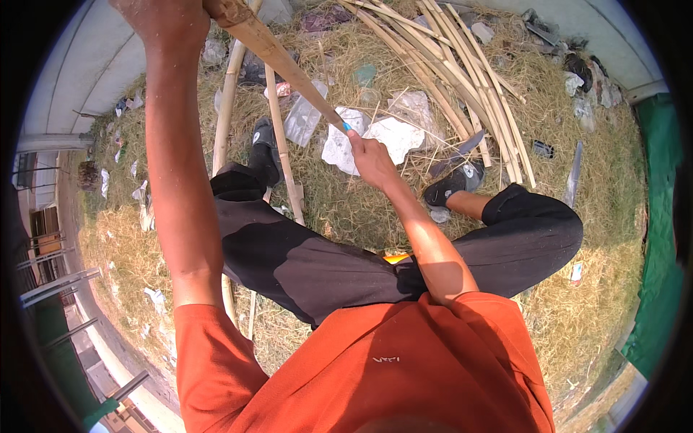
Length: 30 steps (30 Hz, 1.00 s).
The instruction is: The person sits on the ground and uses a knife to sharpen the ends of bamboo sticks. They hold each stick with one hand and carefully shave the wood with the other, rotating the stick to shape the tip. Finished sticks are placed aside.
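Observation:
A bamboo pole (278, 58) slants across the upper middle, its thick end at the top left and its thinner end toward the centre. My left hand (170, 25), partly cut off by the upper edge, is closed at the thick end; its fingers are mostly out of sight. My right hand (372, 160) is closed around the thin end, with a small bright blue patch (347, 127) by its thumb. Below the hands, broken white slabs (393, 138) lie on the grass. A grey blade (471, 143) with a dark end lies beside my right foot (462, 180).
Several split bamboo strips (462, 72) are heaped at the far right. Longer bamboo poles (281, 137) lie by my left foot (264, 151). A long grey strip (574, 175) rests on the grass. Pale walls (101, 65) and green sheeting (657, 231) border the ground, where litter is scattered.

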Each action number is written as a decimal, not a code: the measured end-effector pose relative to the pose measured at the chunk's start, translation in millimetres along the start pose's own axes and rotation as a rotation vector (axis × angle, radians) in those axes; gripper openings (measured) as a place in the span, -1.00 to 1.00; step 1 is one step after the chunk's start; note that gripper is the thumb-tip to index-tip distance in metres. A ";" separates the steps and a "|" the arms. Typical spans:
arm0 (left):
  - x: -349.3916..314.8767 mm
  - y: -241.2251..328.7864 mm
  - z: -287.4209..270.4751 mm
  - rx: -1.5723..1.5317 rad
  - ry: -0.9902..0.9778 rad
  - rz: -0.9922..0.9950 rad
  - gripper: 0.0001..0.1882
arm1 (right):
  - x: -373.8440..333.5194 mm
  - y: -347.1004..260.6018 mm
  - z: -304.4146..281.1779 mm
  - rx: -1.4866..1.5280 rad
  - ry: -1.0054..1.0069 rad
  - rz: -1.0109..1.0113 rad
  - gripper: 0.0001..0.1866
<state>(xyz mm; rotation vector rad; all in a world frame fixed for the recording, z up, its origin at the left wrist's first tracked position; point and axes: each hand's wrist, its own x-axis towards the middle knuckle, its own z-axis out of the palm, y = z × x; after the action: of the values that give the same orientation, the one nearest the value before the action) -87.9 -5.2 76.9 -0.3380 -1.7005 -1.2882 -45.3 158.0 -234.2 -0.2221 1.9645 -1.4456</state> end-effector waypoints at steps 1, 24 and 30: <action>6.6 -2.3 5.8 -0.055 0.003 -0.008 -0.66 | -2.3 -9.0 -6.4 0.262 -0.203 0.152 -0.40; 22.2 -31.4 3.6 -0.082 -0.010 0.076 -0.65 | 22.4 -27.8 19.6 -0.559 0.272 -0.076 -0.29; 33.9 -46.1 -21.5 -0.133 -0.040 -0.021 -0.65 | 61.9 9.8 14.2 -0.401 0.194 -0.118 -0.29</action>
<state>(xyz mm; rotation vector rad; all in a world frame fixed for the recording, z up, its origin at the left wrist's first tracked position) -126.2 -52.9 76.4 -0.4281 -1.6595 -1.4219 -80.9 119.3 -271.0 -0.3928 2.4284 -1.1642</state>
